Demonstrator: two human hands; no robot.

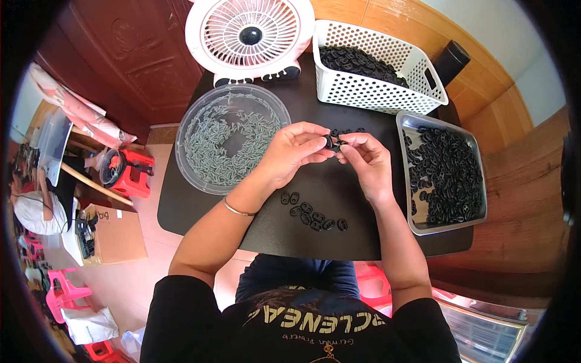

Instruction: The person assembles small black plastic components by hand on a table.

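Observation:
Over the middle of the dark table (200,212), my two hands meet fingertip to fingertip. My left hand (296,148) is closed in a pinch on a small black plastic piece (330,142). My right hand (367,164) pinches another small black part beside it; the fingers partly hide both, and I cannot tell whether they are joined. Below the hands lie several loose black oval pieces (316,225) with two holes each. A few more black pieces (346,131) sit just beyond my fingertips.
At left stands a clear round tub (184,175) of small grey-green rod-like pieces. A steel tray (417,228) of black oval pieces is at right, with a white perforated basket (375,100) of black parts behind. A pink-white fan (251,36) stands at the back. Another person (42,209) sits far left.

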